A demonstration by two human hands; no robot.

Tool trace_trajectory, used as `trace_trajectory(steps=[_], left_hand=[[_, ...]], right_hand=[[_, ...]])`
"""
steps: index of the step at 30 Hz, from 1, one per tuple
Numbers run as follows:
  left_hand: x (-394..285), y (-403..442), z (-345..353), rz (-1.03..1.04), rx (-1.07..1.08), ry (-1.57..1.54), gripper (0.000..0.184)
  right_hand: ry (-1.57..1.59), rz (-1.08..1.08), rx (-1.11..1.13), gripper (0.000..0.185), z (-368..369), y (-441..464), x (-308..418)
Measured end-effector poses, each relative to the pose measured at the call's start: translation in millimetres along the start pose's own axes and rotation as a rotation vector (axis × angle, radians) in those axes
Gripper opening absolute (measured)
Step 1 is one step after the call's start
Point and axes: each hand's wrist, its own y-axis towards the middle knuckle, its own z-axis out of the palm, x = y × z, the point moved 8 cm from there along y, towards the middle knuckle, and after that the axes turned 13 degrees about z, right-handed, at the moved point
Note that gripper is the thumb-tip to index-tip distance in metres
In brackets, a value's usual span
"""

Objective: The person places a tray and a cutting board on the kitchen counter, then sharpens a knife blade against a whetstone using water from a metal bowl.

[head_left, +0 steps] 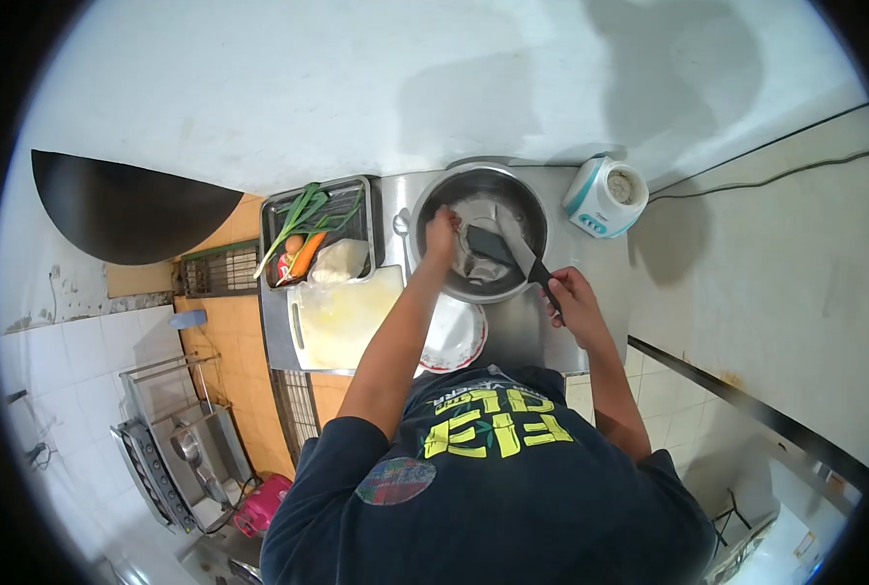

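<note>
My right hand (569, 300) grips the black handle of a kitchen knife (514, 241), its broad blade slanting into a large steel bowl (537, 191). At the bowl's left side, my left hand (442, 234) reaches over the rim with its fingers curled together; what they hold, if anything, is hidden. Between the hands a dark rectangular block (490, 245) lies in the bowl, beside the blade. Something pale and wet-looking, too unclear to name, is around it. Near my left forearm are a cutting board (347, 312) and a white plate with a red-patterned rim (454, 334).
A metal tray (365, 185) holds green onions (303, 216), a carrot (307, 255), an egg (295, 243) and a pale bagged item (340, 261). A spoon (401, 226) lies left of the bowl. A white-and-teal blender base (602, 200) stands right. A dark wok (132, 210) hangs left.
</note>
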Motion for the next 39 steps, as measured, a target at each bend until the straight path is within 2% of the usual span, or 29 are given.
trace_trajectory(steps=[2, 3, 7, 10, 14, 17, 20, 23, 26, 27, 30, 33, 36, 39], left_hand=[[2.5, -15.3, 8.1, -0.325, -0.112, -0.459, 0.06], [4.0, -18.8, 9.8, -0.362, -0.073, -0.529, 0.059], [-12.0, -31.2, 7.8, -0.185, -0.084, -0.617, 0.054], [-54.0, -64.5, 23.6, 0.156, 0.085, -0.444, 0.049], [-100.8, -124.0, 56.1, 0.558, 0.44, 0.144, 0.056], [-114.0, -148.8, 70.1, 0.817, 0.545, 0.449, 0.058], [-110.5, -147.7, 72.2, 0.869, 0.596, 0.655, 0.058], [-97.8, -125.5, 63.1, 0.786, 0.542, 0.845, 0.058], [-40.5, -64.8, 30.6, 0.602, 0.335, 0.789, 0.058], [-55.9, -72.1, 32.8, 0.616, 0.325, 0.993, 0.056], [-68.3, -82.2, 58.8, 0.839, 0.519, 1.218, 0.058], [-72.1, -83.3, 78.2, 0.94, 0.627, 1.058, 0.066], [-60.6, -74.9, 87.4, 0.865, 0.672, 1.194, 0.066], [-56.9, -72.7, 91.9, 0.899, 0.691, 1.31, 0.062]], right_hand=[[-0.022, -0.012, -0.032, 0.015, 1.0, 11.4, -3.8], [-0.024, -0.014, -0.038, 0.015, 4.1, 16.5, -2.9], [0.02, 0.033, -0.013, 0.015, 18.2, 32.5, 0.8], [0.045, -0.016, 0.045, 0.019, 30.0, 46.8, -1.2], [0.053, 0.023, 0.076, 0.015, 46.5, 44.4, 4.0], [0.043, 0.013, 0.082, 0.017, 45.9, 39.9, 7.3], [0.045, 0.02, 0.084, 0.019, 40.8, 24.9, 12.8], [0.023, 0.035, 0.076, 0.019, 29.1, 9.9, 13.5], [-0.037, -0.028, 0.038, 0.02, 11.0, 0.0, 12.6], [-0.043, -0.039, 0.015, 0.02, 5.9, 0.9, 9.3], [-0.051, -0.042, -0.018, 0.02, 0.2, -3.4, 11.3], [-0.045, -0.059, -0.024, 0.022, -2.4, -1.1, 9.8], [-0.068, -0.1, -0.051, 0.021, -3.5, -2.1, 9.2], [-0.116, -0.128, -0.088, 0.02, -4.6, -6.9, 10.9]])
